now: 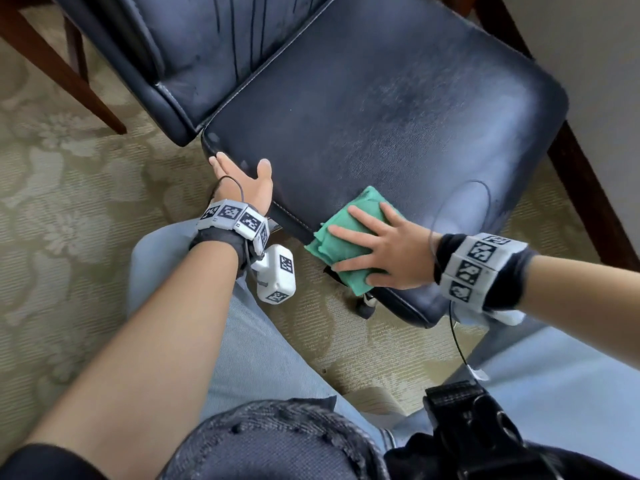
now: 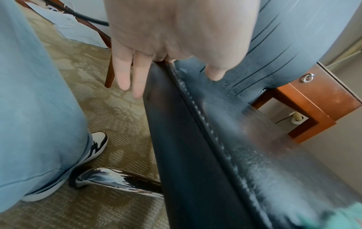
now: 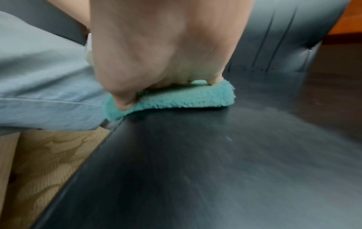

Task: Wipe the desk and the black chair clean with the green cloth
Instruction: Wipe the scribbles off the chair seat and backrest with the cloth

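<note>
Black leather, worn and greyed in patches, covers the seat of the black chair [image 1: 381, 109], which stands on a patterned beige carpet [image 1: 62, 174]. The green cloth [image 1: 341, 237], folded into a thick pad, lies on the near edge of the seat, part of it overhanging the stitched seam. The right hand [image 1: 384, 251] lies flat on top of it, fingers spread wide and straight, pressing the pad against the leather; the right wrist view shows the thumb bearing on the cloth's near corner [image 3: 121, 106].

The left hand [image 1: 242, 183] sits at the near left corner of the seat. Its thumb rests on top of the cushion, and the fingers [image 2: 125, 72] hang straight down the side panel, loosely extended and curled around nothing.

Surroundings: the chair's backrest [image 1: 194, 53] rises at upper left, marked with dark vertical streaks. A chromed base leg [image 2: 109, 178] shows under the seat, close to the person's shoe [image 2: 98, 144]. The person's legs in pale blue trousers [image 1: 214, 306] stand just beside the seat's front edge. Dark wooden legs [image 1: 585, 188] run along the right side of the chair, and another [image 1: 59, 67] crosses at upper left. A wooden drawer unit with a ring pull [image 2: 307, 77] stands beyond the seat. The desk top cannot be identified in these views.
</note>
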